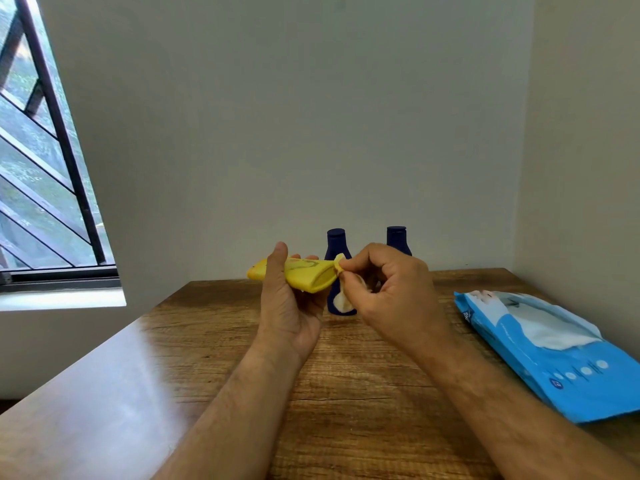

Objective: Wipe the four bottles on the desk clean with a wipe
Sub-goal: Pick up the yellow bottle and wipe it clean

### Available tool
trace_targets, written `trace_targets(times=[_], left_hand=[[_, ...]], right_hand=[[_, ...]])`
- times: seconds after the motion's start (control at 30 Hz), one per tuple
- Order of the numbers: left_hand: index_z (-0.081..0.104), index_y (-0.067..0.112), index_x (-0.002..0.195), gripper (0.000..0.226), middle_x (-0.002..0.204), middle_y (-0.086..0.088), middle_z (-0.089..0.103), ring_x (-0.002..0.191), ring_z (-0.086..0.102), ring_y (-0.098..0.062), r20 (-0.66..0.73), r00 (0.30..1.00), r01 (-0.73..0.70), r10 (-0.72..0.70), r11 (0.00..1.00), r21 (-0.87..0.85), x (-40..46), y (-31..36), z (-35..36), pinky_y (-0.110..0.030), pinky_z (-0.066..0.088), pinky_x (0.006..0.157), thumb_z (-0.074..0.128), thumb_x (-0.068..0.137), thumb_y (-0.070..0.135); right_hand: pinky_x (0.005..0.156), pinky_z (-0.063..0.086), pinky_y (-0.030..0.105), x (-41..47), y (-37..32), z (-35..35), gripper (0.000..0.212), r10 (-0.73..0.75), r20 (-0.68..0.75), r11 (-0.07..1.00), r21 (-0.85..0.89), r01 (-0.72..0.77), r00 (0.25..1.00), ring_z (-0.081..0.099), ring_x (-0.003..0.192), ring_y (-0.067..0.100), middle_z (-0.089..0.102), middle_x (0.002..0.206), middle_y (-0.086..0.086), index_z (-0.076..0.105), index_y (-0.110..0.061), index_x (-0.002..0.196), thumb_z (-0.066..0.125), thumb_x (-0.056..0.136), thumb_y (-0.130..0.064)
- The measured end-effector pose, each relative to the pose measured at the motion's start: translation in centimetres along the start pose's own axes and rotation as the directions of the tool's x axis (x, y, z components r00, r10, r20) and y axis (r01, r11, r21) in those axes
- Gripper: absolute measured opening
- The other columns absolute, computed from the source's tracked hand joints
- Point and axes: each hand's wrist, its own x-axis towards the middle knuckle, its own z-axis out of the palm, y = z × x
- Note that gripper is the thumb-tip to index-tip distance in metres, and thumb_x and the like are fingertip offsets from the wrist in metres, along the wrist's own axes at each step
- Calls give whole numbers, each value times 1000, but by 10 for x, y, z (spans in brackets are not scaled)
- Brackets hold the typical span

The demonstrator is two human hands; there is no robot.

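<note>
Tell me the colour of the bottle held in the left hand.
Yellow, with a darker printed marking on its side; the head view, the only one, shows it.

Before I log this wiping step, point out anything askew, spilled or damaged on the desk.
Nothing stands out. The left hand grips the yellow bottle on its side in the air, while the right hand pinches a wipe at its end. Two dark blue bottles stand upright behind. The wipes pack lies flat, flap open.

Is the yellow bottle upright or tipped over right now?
Tipped: the yellow bottle lies sideways off the desk in the left hand; the right hand presses a wipe to its end.
</note>
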Motion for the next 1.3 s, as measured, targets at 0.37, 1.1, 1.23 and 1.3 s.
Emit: trace_targets(times=[0.37, 1.1, 1.23, 1.3], left_hand=[[57, 14, 100, 34, 78, -6, 68, 69, 69, -20, 35, 998, -60, 61, 998, -25, 0, 3, 1, -43, 56, 83, 68, 89, 45], [61, 14, 103, 24, 97, -11, 75, 94, 71, -26, 164, 974, -177, 157, 978, 115, -5, 3, 5, -46, 56, 90, 66, 87, 31], [62, 14, 99, 20, 92, -10, 74, 88, 71, -24, 131, 977, -180, 165, 978, 107, -3, 5, 3, -45, 55, 89, 67, 86, 30], [62, 14, 100, 16, 91, -9, 73, 86, 72, -21, 134, 977, -181, 166, 977, 110, -2, 4, 2, -38, 60, 78, 65, 91, 27]], right_hand=[[66, 45, 5, -2, -5, 1, 11, -180, 99, 975, -113, 191, 979, 61, 86, -4, 59, 87, -20, 70, -19, 92, 74, 84, -13], [46, 50, 25, -1, -2, -4, 20, -43, 44, 998, 39, 41, 998, 63, 62, 15, 63, 79, -13, 62, -26, 87, 67, 89, -7], [55, 43, 7, -3, -4, -2, 19, -86, 111, 996, 0, 87, 990, 63, 72, -1, 61, 79, -19, 65, -22, 89, 70, 86, -4], [53, 44, 7, -1, -2, -3, 15, -49, 49, 999, 1, 49, 998, 64, 70, 0, 63, 78, -17, 66, -22, 90, 69, 87, -8]])
